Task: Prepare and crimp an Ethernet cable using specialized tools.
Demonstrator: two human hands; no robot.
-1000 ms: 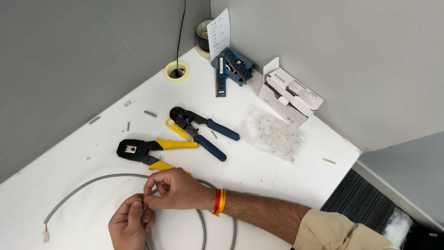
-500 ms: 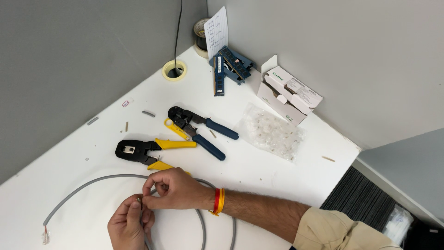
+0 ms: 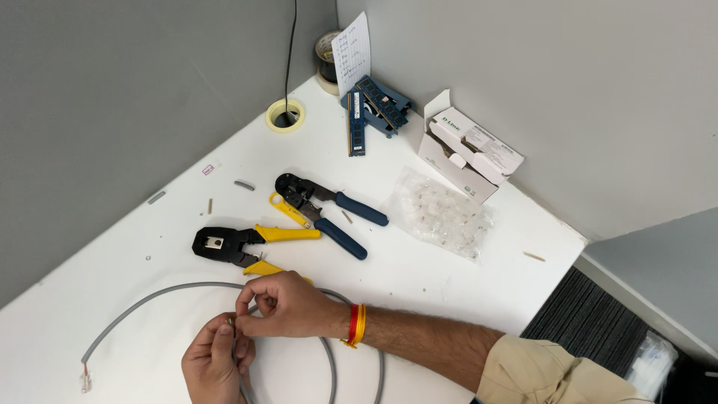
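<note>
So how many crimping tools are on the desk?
2: a yellow-handled crimper just above the hands, and a blue-handled crimper up and right of it. None look hidden.

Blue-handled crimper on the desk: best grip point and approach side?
Grip the blue-handled crimper by its two blue handles, coming from the lower right, probably with the right hand. The handles splay free toward that side with bare table around them, while the black head sits beside a small yellow tool, leaving less room there.

A white cardboard box (image 3: 467, 153) with open flaps sits right of centre against the wall. Just below it lies a clear plastic bag (image 3: 441, 213). A white paper sheet (image 3: 351, 52) leans upright at top centre. A tiny sticker (image 3: 208, 170) lies on the counter (image 3: 419, 277), left.
</note>
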